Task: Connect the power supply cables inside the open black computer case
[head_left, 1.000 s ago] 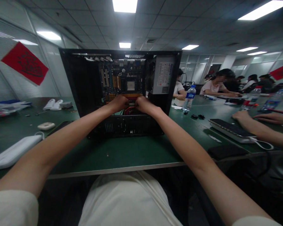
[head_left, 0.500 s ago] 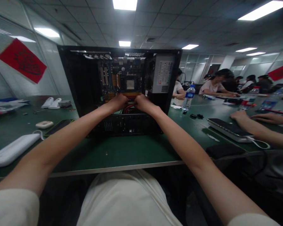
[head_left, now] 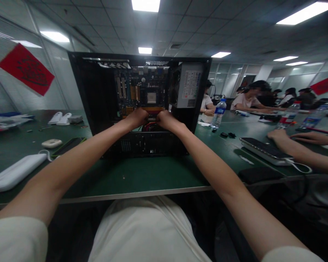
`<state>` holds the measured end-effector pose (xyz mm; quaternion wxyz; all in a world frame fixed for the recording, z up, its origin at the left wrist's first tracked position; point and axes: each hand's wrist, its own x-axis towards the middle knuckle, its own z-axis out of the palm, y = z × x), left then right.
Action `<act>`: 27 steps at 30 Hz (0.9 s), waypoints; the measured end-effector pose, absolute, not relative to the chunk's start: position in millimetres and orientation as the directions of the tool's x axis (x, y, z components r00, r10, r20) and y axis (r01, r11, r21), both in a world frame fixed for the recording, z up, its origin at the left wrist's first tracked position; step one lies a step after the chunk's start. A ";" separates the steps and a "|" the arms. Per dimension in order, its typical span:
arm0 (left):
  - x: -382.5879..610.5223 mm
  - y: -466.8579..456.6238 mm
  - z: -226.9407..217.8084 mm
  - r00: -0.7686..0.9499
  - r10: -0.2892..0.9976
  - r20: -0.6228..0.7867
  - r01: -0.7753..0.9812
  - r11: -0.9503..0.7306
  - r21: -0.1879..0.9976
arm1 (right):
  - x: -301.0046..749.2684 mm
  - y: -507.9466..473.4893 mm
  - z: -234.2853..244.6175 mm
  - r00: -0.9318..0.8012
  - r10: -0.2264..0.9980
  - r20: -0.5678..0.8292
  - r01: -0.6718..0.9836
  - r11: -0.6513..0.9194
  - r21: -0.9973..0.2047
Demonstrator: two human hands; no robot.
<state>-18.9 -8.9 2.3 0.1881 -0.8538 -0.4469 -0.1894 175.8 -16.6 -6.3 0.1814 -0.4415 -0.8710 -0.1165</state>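
A black computer case [head_left: 88, 94] stands on the green table with its side open towards me. Inside it is a dark motherboard [head_left: 142, 82] with a pale square processor [head_left: 151, 97]. At the upper right of the case sits a grey power supply [head_left: 190, 85]. My left hand [head_left: 139, 118] and my right hand [head_left: 164, 120] are both closed, knuckles towards me, at the two ends of the orange memory slots [head_left: 153, 109]. Whatever the fingers grip is hidden behind them. Red and black cables [head_left: 150, 126] lie just below and between the hands.
On the left of the table [head_left: 153, 178] lie a white power bank [head_left: 18, 173], a dark phone [head_left: 69, 145] and a white earbud case [head_left: 51, 143]. To the right are a water bottle [head_left: 219, 112], a black-topped device [head_left: 265, 150] and another person's hand [head_left: 278, 135].
Both hands stay at the memory slots with hardly any shift. The view moves very slightly, and the cables between the hands look a little different.
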 end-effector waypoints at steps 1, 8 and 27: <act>-18.6 -9.5 2.6 0.522 0.697 0.492 0.838 -0.526 -0.145 | 176.2 -17.1 -6.6 -0.538 0.733 0.417 0.819 0.571 0.052; -17.4 -16.4 6.4 0.472 0.756 0.454 0.873 -0.471 -0.125 | 178.7 -22.1 -6.5 -0.494 0.765 0.414 0.854 0.516 0.066; -20.1 -22.5 5.8 0.484 0.744 0.461 0.874 -0.437 -0.212 | 158.1 -17.5 -1.3 -0.704 0.591 0.394 0.710 0.593 0.379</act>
